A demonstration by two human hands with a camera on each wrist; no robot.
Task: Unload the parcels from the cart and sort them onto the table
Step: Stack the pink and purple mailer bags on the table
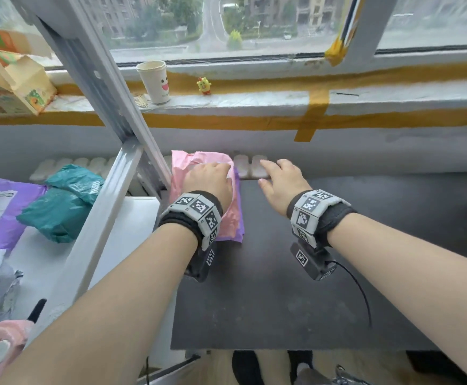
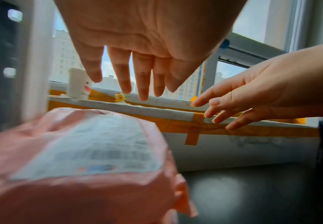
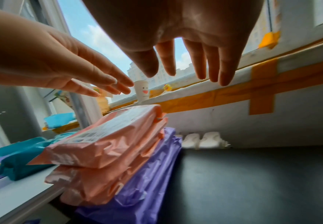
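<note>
Pink parcel (image 3: 107, 145) tops a stack on a purple parcel (image 3: 147, 181), far left of dark tabletop (image 1: 337, 273). Left hand (image 1: 210, 182) above it, right hand (image 1: 282, 182) beside; fingers straight, holding nothing.

Daylit window (image 1: 254, 23) — taped sill (image 1: 254, 98)

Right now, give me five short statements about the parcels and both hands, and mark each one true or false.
1. The pink parcels lie on a purple parcel. True.
2. The left hand grips a parcel. False: its fingers are straight, above the stack.
3. The right hand holds nothing. True.
4. A teal parcel sits on the black table. False: it lies on the white surface to the left.
5. The cup stands on the table. False: it is on the windowsill.
</note>
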